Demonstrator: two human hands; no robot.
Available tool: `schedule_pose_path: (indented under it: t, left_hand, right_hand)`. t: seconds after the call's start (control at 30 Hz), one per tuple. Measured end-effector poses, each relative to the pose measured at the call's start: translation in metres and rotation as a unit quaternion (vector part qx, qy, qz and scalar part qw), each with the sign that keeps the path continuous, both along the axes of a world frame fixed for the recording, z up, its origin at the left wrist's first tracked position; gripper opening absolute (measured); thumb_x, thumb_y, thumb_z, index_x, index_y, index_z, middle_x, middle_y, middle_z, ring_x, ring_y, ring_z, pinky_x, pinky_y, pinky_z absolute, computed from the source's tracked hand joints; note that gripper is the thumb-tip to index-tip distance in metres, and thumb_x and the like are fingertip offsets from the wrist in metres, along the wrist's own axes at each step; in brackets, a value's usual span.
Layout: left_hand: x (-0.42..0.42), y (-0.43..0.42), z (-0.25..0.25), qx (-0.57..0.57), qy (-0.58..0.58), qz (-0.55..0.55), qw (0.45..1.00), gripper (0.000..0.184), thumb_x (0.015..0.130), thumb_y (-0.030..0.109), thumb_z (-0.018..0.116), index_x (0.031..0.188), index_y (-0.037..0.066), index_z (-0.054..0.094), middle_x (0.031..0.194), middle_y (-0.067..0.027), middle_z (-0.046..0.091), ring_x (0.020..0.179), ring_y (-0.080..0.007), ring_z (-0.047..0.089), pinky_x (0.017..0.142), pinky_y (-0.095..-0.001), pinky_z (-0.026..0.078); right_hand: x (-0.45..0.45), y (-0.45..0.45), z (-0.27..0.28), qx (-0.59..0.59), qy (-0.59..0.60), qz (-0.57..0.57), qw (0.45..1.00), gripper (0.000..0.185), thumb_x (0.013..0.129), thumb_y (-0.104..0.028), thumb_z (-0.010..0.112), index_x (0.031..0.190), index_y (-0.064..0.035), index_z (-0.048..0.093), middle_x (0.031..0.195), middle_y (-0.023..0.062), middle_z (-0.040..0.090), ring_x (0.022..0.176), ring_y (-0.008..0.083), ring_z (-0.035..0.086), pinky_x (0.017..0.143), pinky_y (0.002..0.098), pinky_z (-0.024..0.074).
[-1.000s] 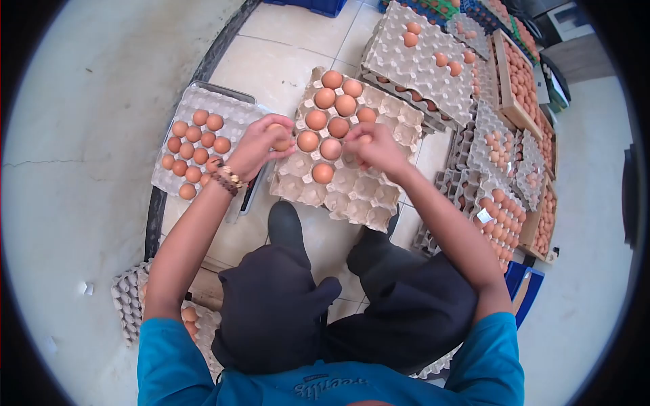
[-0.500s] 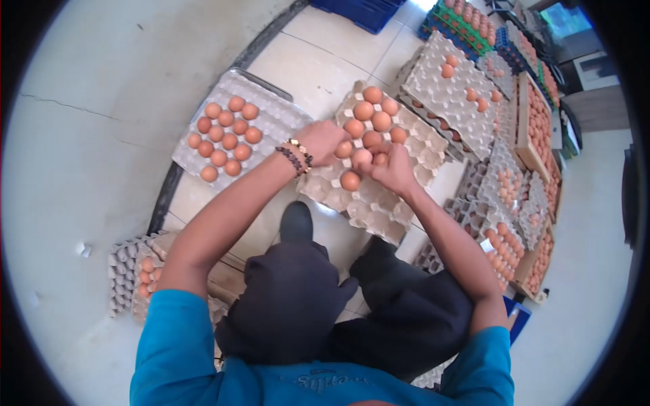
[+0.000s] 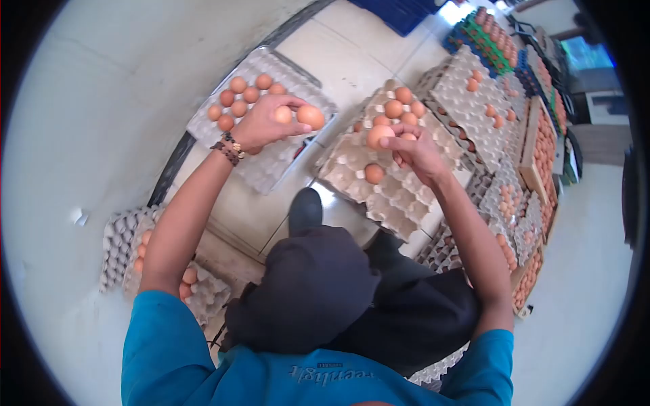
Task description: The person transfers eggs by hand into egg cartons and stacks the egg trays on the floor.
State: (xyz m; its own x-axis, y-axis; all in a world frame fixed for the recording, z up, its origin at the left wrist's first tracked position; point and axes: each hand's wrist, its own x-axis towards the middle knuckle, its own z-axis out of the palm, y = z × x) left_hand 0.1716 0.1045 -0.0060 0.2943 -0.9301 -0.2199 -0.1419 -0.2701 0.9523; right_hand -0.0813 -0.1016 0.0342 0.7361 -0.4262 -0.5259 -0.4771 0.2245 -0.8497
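My left hand is closed on two brown eggs, one large egg at the fingertips and a paler egg beside it. It hovers over a grey egg tray that holds several brown eggs. In my right hand, thumb and fingers grip a brown egg; a second egg shows by the fingers, partly hidden. That hand is above a stacked cardboard egg tray, where a single egg sits near the middle and several more at the far end.
More stacked trays with a few eggs stand at the right, beside wooden crates full of eggs. A blue crate is at the top. Near my left elbow are other trays. My knees and boot are between the trays.
My left hand has moved left from the cardboard tray to over the grey tray, carrying two eggs. My right hand has lifted an egg off the cardboard tray. The view has shifted slightly.
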Motion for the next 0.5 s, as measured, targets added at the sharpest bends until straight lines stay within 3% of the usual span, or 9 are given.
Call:
schedule_pose_path:
  t: [0.03, 0.07, 0.17, 0.2, 0.3, 0.33, 0.43, 0.5]
  left_hand:
    - [0.015, 0.017, -0.001, 0.041, 0.014, 0.019, 0.999, 0.045, 0.078, 0.026, 0.084, 0.111, 0.000, 0.069, 0.101, -0.0073, 0.071, 0.098, -0.0150, 0.065, 0.086, -0.0290, 0.052]
    - [0.030, 0.034, -0.026, -0.040, -0.082, 0.020, 0.996, 0.047, 0.079, 0.023, 0.083, 0.117, 0.002, 0.066, 0.100, -0.0056, 0.070, 0.099, -0.0163, 0.066, 0.086, -0.0296, 0.053]
    - [0.031, 0.069, -0.028, -0.032, -0.039, 0.096, 0.994, 0.048, 0.079, 0.021, 0.082, 0.119, 0.002, 0.065, 0.101, -0.0050, 0.070, 0.099, -0.0163, 0.066, 0.087, -0.0300, 0.053]
    - [0.034, 0.077, -0.046, -0.072, -0.081, 0.083, 0.991, 0.045, 0.081, 0.019, 0.081, 0.121, 0.006, 0.065, 0.112, -0.0051, 0.069, 0.095, -0.0151, 0.066, 0.081, -0.0282, 0.054]
    - [0.013, 0.084, -0.046, 0.006, -0.174, 0.098, 0.980, 0.048, 0.079, 0.019, 0.082, 0.121, 0.005, 0.064, 0.111, -0.0088, 0.071, 0.099, -0.0200, 0.068, 0.085, -0.0319, 0.055]
    - [0.005, 0.084, -0.050, 0.027, -0.239, 0.097, 0.966, 0.045, 0.078, 0.017, 0.080, 0.118, 0.006, 0.064, 0.109, -0.0114, 0.071, 0.103, -0.0254, 0.069, 0.086, -0.0352, 0.055]
    - [-0.012, 0.070, -0.066, 0.021, -0.270, 0.114, 0.956, 0.043, 0.077, 0.015, 0.078, 0.117, 0.007, 0.064, 0.110, -0.0119, 0.071, 0.103, -0.0295, 0.069, 0.087, -0.0379, 0.054]
    - [-0.017, 0.053, -0.074, 0.010, -0.291, 0.132, 0.948, 0.043, 0.078, 0.016, 0.077, 0.117, 0.007, 0.064, 0.109, -0.0138, 0.071, 0.099, -0.0330, 0.068, 0.085, -0.0416, 0.054]
  right_hand:
    - [0.020, 0.011, -0.001, -0.063, 0.012, 0.036, 0.997, 0.030, 0.078, -0.025, 0.082, 0.095, -0.0033, 0.070, 0.078, 0.0025, 0.067, 0.063, 0.0092, 0.061, 0.053, 0.0228, 0.0469]
    - [0.041, 0.022, -0.001, -0.129, 0.023, 0.069, 0.989, 0.032, 0.077, -0.025, 0.082, 0.097, -0.0035, 0.070, 0.078, 0.0043, 0.067, 0.066, 0.0121, 0.064, 0.056, 0.0259, 0.0497]
    - [0.099, 0.044, -0.034, -0.331, -0.002, 0.148, 0.932, 0.034, 0.076, -0.025, 0.078, 0.102, -0.0044, 0.068, 0.080, 0.0125, 0.070, 0.075, 0.0255, 0.069, 0.068, 0.0379, 0.0546]
    - [0.116, 0.051, -0.048, -0.395, -0.022, 0.169, 0.903, 0.034, 0.077, -0.024, 0.075, 0.104, -0.0048, 0.067, 0.082, 0.0157, 0.071, 0.078, 0.0306, 0.071, 0.072, 0.0424, 0.0557]
    - [0.151, 0.075, -0.066, -0.454, 0.057, 0.197, 0.867, 0.031, 0.081, -0.021, 0.066, 0.107, -0.0047, 0.064, 0.086, 0.0226, 0.070, 0.085, 0.0417, 0.069, 0.078, 0.0504, 0.0538]
    - [0.157, 0.078, -0.080, -0.501, 0.065, 0.212, 0.836, 0.027, 0.083, -0.019, 0.061, 0.106, -0.0046, 0.062, 0.087, 0.0221, 0.071, 0.088, 0.0437, 0.068, 0.079, 0.0514, 0.0536]
    - [0.160, 0.079, -0.106, -0.500, 0.098, 0.196, 0.838, 0.025, 0.083, -0.019, 0.063, 0.103, -0.0046, 0.065, 0.087, 0.0206, 0.071, 0.087, 0.0436, 0.068, 0.079, 0.0516, 0.0534]
    - [0.157, 0.078, -0.108, -0.512, 0.060, 0.151, 0.843, 0.022, 0.082, -0.020, 0.064, 0.098, -0.0046, 0.068, 0.087, 0.0196, 0.072, 0.087, 0.0424, 0.068, 0.079, 0.0506, 0.0539]
